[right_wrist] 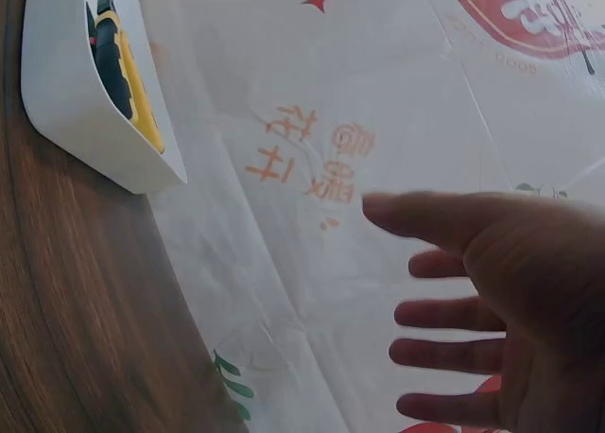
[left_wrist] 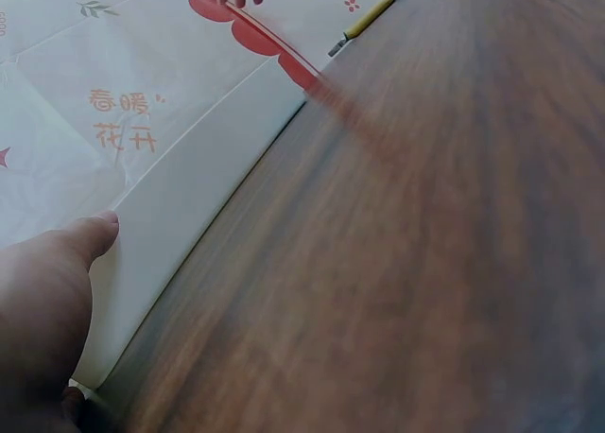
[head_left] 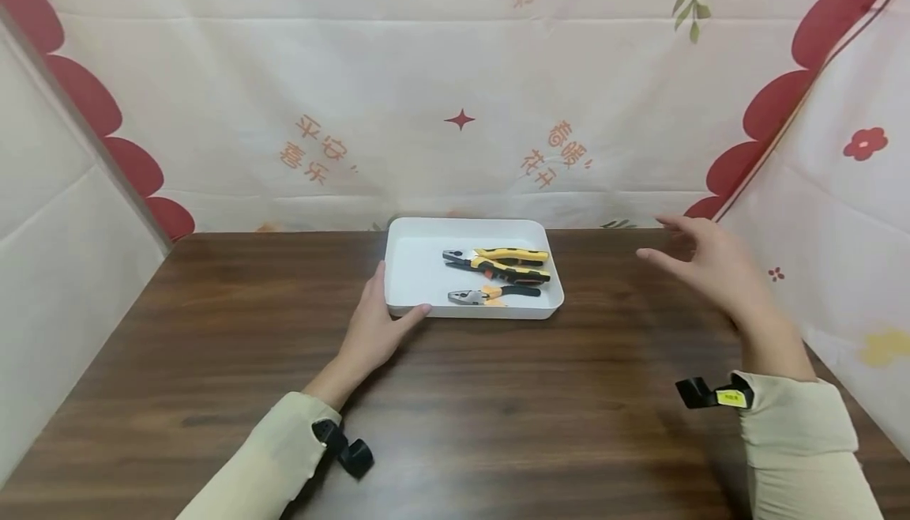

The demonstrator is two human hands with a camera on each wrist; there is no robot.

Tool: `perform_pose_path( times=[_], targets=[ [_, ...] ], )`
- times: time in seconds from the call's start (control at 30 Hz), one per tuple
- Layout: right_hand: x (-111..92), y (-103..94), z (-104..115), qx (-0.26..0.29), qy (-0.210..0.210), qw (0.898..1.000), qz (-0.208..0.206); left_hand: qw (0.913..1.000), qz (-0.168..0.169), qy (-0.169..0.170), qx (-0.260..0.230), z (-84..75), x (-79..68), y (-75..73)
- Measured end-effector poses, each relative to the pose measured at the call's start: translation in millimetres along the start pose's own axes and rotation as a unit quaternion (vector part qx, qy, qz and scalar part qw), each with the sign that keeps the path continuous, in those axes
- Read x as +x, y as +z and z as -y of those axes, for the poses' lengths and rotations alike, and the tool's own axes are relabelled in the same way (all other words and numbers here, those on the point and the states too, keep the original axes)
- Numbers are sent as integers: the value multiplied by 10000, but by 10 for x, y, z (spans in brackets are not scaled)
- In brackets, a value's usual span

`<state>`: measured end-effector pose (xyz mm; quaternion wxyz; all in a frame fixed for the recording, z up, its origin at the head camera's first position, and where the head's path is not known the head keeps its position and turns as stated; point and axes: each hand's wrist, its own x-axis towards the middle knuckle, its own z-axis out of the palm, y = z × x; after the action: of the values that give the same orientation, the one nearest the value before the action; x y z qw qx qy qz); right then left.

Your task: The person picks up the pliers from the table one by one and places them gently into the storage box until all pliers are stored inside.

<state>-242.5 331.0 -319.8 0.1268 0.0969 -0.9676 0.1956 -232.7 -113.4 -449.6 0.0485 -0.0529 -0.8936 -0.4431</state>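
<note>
My left hand holds a white tray at its near left corner, the thumb along the front wall and the fingers against the left side. Inside the tray, toward its right, lie larger pliers with yellow-and-black handles. In front of them lies a smaller pair of pliers with orange-and-black handles. My right hand is raised over the right side of the table, holding nothing. Its thumb and fingers stand apart in the right wrist view, well away from the tray.
The brown wooden table has a patterned cloth hanging behind it and white side walls. A slim tool with a yellow handle and green end lies at the far right edge, visible in the left wrist view.
</note>
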Motion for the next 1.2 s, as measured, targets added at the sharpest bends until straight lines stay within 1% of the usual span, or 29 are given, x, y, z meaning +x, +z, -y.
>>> perform_pose_path(
  times=[0.1,0.2,0.3,0.47,0.6,0.73,0.97,1.2],
  targets=[
    [-37,-52,-108,1,226,9997,54,9999,7,97,-41,-21,27,40],
    [-48,-70,-208,-69,372,9993,38,10000,-30,76,-47,-30,34,52],
    [-58,-76,-294,-89,598,9982,13,10000,-37,45,-31,-30,28,47],
    [-80,-105,-385,68,946,9955,44,10000,-40,56,-34,-28,20,25],
    [-89,-124,-442,123,1119,9936,84,10000,-63,12,15,-15,19,18],
    [-95,-133,-533,65,1316,9911,209,10000,-58,-16,44,-4,17,21],
    [-110,-119,-666,-24,1495,9883,312,10000,-63,-8,44,-7,9,14],
    [-150,-128,-762,-155,1726,9825,685,10000,-62,-11,46,-2,6,11]
  ],
)
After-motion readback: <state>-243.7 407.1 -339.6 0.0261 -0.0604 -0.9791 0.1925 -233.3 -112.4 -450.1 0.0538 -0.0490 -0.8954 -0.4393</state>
